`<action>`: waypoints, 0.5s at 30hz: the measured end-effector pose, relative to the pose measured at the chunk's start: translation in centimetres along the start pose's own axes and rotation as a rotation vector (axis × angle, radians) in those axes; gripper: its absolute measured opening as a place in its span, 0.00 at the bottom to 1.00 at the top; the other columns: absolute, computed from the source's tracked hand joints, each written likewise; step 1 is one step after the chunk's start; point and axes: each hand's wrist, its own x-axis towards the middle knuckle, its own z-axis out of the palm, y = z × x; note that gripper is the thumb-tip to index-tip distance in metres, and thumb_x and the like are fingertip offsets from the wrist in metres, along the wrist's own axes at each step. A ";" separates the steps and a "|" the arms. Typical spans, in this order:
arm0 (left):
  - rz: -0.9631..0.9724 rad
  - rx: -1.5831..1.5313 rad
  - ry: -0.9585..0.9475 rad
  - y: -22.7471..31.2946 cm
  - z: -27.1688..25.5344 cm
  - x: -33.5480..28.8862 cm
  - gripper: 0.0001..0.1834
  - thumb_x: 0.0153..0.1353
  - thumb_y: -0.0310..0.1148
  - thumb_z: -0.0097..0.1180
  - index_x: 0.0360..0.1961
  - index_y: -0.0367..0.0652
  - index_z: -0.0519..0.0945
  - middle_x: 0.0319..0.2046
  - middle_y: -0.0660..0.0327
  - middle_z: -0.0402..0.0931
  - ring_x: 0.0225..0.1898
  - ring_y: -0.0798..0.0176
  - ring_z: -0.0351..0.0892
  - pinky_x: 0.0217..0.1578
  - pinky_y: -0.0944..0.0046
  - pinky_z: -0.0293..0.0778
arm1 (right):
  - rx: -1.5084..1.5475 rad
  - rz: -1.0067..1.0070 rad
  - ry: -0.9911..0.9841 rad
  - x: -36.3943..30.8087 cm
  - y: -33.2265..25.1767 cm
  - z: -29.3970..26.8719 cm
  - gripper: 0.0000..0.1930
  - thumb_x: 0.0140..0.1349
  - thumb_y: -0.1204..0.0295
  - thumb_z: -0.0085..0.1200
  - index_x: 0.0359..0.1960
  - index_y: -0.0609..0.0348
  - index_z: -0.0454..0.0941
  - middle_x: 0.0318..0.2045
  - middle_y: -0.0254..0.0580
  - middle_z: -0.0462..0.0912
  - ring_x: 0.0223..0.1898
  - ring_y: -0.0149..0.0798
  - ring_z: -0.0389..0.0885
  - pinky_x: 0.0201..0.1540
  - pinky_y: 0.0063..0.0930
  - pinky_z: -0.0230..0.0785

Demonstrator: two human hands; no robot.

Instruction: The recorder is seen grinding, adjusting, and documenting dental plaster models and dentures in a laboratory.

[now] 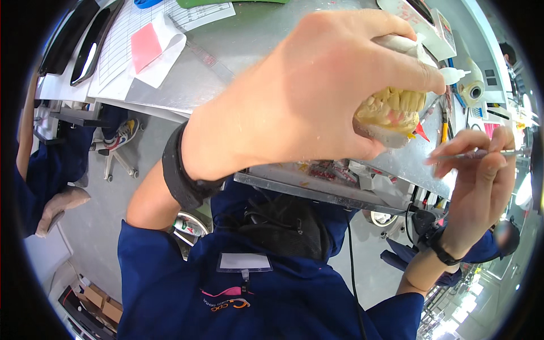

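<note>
You hold the dental cast (391, 110) up in front of you, above the near edge of the worktop (249, 62) rather than resting on it. It is a pale yellow set of model teeth on a whitish base, with a patch of pink showing between the rows. Your left hand (306, 96) wraps it from above, fingers closed around the base, the tooth rows facing your right side.

Your right hand (476, 170) sits just beside the cast and a little lower, fingers pinched shut on a thin metal instrument (481, 153). The tool lies roughly level; I cannot tell which end is the working tip, and no part of it touches the teeth yet.

By the look of it, you are at the fine-work stage on the model, tool poised between touches. Bringing the tip onto the teeth would call for a steady left grip and a small, controlled approach from the right.

Further out, a small white dropper bottle (453, 73) and a roll of tape (473, 90) stand on the worktop behind the cast. To the far left lie a printed sheet (136, 22) and a pink card (146, 46). Below the worktop edge your dark blue uniform (226, 294) with a clip-on badge (245, 262) fills the lower view.
</note>
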 end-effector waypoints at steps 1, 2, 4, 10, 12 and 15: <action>0.002 -0.003 0.000 0.3 0.1 0.0 0.32 0.33 0.28 0.69 0.47 0.49 0.79 0.47 0.45 0.73 0.44 0.47 0.78 0.42 0.60 0.76 | 0.037 0.072 0.040 -0.8 -0.4 0.4 0.18 0.70 0.55 0.38 0.39 0.61 0.59 0.33 0.53 0.76 0.29 0.38 0.80 0.30 0.24 0.74; 0.005 -0.006 -0.001 0.4 0.6 0.2 0.32 0.33 0.28 0.69 0.47 0.49 0.79 0.47 0.45 0.73 0.44 0.47 0.78 0.42 0.60 0.76 | 0.075 0.143 0.080 -1.2 -0.4 0.6 0.18 0.70 0.55 0.37 0.39 0.62 0.58 0.34 0.58 0.77 0.28 0.39 0.82 0.29 0.24 0.74; 0.012 -0.014 -0.010 1.0 0.7 0.2 0.32 0.33 0.28 0.69 0.47 0.49 0.79 0.48 0.45 0.73 0.44 0.47 0.78 0.42 0.60 0.76 | 0.054 0.115 0.118 -2.0 0.7 1.3 0.19 0.71 0.56 0.36 0.39 0.63 0.58 0.35 0.63 0.78 0.27 0.41 0.83 0.29 0.25 0.76; 0.030 -0.015 -0.051 0.8 0.5 0.3 0.32 0.33 0.28 0.70 0.47 0.49 0.79 0.48 0.45 0.73 0.44 0.47 0.78 0.42 0.60 0.76 | -0.002 -0.159 0.429 -2.6 2.2 5.0 0.14 0.68 0.61 0.46 0.39 0.61 0.61 0.36 0.58 0.77 0.35 0.48 0.83 0.39 0.34 0.79; 0.028 -0.010 -0.061 1.1 0.3 0.4 0.32 0.33 0.28 0.70 0.47 0.49 0.79 0.48 0.45 0.73 0.44 0.48 0.78 0.42 0.60 0.76 | -0.011 -0.313 0.385 -1.9 3.1 5.6 0.13 0.65 0.66 0.51 0.39 0.61 0.64 0.36 0.59 0.78 0.38 0.52 0.83 0.43 0.39 0.79; 0.025 -0.009 -0.077 1.2 0.3 0.4 0.32 0.33 0.28 0.70 0.47 0.49 0.79 0.48 0.45 0.73 0.44 0.48 0.78 0.43 0.60 0.76 | 0.041 -0.397 0.344 -1.6 4.2 6.2 0.10 0.63 0.72 0.53 0.40 0.62 0.67 0.37 0.65 0.80 0.43 0.57 0.81 0.50 0.48 0.75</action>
